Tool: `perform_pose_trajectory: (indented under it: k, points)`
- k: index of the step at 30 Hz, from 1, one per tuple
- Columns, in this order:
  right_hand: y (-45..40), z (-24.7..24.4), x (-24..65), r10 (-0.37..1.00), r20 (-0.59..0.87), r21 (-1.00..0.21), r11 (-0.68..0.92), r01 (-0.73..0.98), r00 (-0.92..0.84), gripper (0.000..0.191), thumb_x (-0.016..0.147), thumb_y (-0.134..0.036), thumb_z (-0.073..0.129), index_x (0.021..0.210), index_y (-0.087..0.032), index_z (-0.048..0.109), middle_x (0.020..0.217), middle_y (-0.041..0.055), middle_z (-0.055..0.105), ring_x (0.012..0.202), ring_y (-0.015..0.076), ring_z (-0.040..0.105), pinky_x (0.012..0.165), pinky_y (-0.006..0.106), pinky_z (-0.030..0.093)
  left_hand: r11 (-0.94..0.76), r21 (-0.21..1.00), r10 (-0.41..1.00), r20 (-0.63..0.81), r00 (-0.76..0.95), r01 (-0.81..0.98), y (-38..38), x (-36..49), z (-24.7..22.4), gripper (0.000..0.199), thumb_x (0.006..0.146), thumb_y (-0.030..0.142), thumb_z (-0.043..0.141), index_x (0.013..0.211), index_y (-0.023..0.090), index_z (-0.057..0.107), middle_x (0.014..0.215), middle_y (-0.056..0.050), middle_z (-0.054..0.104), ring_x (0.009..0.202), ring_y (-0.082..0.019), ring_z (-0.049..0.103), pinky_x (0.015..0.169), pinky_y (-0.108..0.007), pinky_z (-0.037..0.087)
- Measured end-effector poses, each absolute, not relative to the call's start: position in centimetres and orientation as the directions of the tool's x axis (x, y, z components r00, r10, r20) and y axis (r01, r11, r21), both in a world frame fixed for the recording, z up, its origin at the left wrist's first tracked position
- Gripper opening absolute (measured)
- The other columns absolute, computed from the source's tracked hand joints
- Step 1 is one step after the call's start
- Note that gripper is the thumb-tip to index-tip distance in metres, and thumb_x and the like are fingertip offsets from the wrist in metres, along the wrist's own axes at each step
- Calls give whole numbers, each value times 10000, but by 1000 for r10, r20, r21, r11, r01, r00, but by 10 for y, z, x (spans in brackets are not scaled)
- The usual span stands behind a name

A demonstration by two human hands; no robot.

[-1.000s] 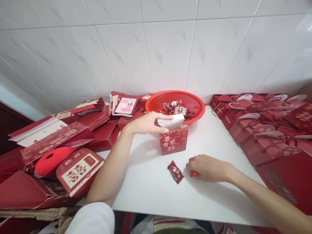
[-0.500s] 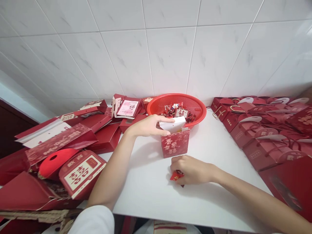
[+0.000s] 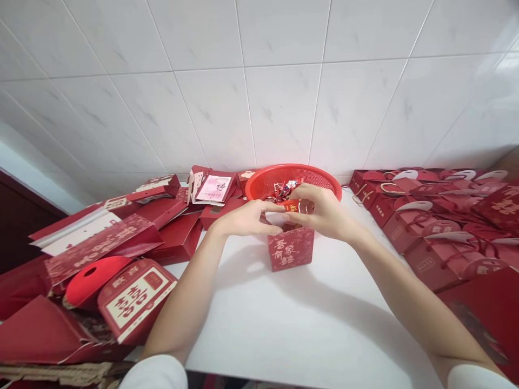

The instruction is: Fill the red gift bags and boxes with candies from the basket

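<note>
An upright red paper gift box (image 3: pixel 290 250) with light lettering stands on the white table, its top open. My left hand (image 3: pixel 248 217) grips the box's left upper edge between thumb and fingers. Over the opening, my right hand (image 3: pixel 324 209) pinches a small red packet (image 3: pixel 291 206) with yellow print. My fingers hide part of the packet and most of the box's inside. Just behind is a red plastic basket (image 3: pixel 259 182) with wrapped sweets (image 3: pixel 284 189) in it.
Red boxes and flattened cartons (image 3: pixel 101 246) are heaped on the left. Rows of red gift boxes with handles (image 3: pixel 425 216) fill the right side. A white tiled wall (image 3: pixel 279 113) rises behind the white table (image 3: pixel 259 329).
My right hand has lifted the red packet from the table in front of the box up to the box's opening. My left hand still holds the box.
</note>
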State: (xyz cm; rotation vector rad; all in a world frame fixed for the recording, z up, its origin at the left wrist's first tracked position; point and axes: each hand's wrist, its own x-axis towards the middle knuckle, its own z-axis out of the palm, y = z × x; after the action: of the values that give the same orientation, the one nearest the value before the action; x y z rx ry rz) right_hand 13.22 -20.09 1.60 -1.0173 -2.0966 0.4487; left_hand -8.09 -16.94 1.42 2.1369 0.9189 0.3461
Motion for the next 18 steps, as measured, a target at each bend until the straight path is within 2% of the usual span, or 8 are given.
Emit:
perform_pose_trajectory:
  k: [3, 6, 8, 10, 12, 15, 18]
  points:
    - [-197, 12, 128, 795, 422, -619, 604, 503, -435, 170, 854, -317, 655, 772, -170, 630, 770, 14, 624, 606, 106, 481, 589, 255, 351, -435, 762, 694, -55, 718, 480, -169, -82, 13, 464, 777, 311, 662, 1234, 230, 686, 1219, -32, 692, 825, -179, 675, 730, -281, 522]
    - [-196, 13, 130, 800, 416, -621, 598, 506, -433, 224, 876, -368, 632, 768, -171, 642, 774, 23, 644, 589, 104, 481, 595, 265, 371, -452, 752, 688, -48, 724, 480, -167, -84, 11, 507, 793, 327, 658, 1295, 257, 654, 1265, -33, 683, 861, -192, 687, 775, -301, 534]
    - [-195, 14, 135, 811, 424, -636, 583, 505, -403, 262, 888, -403, 616, 763, -174, 639, 785, 31, 653, 611, 117, 512, 607, 270, 399, -465, 737, 693, -41, 720, 490, -166, -85, 10, 564, 800, 364, 674, 1354, 276, 613, 1362, -46, 637, 996, -228, 685, 853, -322, 533]
    - [-192, 13, 144, 823, 432, -662, 567, 491, -368, 286, 887, -445, 613, 792, -177, 642, 830, 44, 668, 664, 138, 557, 629, 277, 434, -482, 722, 695, -29, 719, 496, -166, -86, 11, 596, 817, 427, 677, 1386, 277, 586, 1438, -55, 581, 1191, -270, 620, 954, -345, 507]
    - [-189, 10, 155, 835, 422, -683, 549, 483, -352, 316, 845, -491, 661, 897, -180, 653, 936, 62, 682, 731, 159, 591, 657, 287, 464, -494, 711, 692, -27, 721, 501, -167, -86, 12, 594, 848, 491, 648, 1393, 266, 579, 1465, -56, 556, 1323, -283, 529, 1038, -358, 463]
    - [-186, 1, 171, 855, 339, -698, 509, 504, -394, 511, 731, -509, 772, 1104, -189, 635, 1081, 81, 664, 793, 177, 607, 688, 301, 486, -505, 690, 685, -45, 727, 519, -169, -87, 15, 650, 836, 523, 665, 1425, 278, 542, 1503, -40, 515, 1382, -274, 472, 1099, -353, 419]
    - [-187, -12, 179, 860, 258, -715, 476, 512, -439, 547, 741, -449, 758, 1196, -190, 599, 1057, 72, 651, 734, 156, 584, 658, 297, 475, -544, 652, 699, 3, 715, 529, -170, -85, 15, 756, 801, 452, 712, 1493, 318, 438, 1569, -20, 424, 1433, -270, 404, 1130, -354, 388]
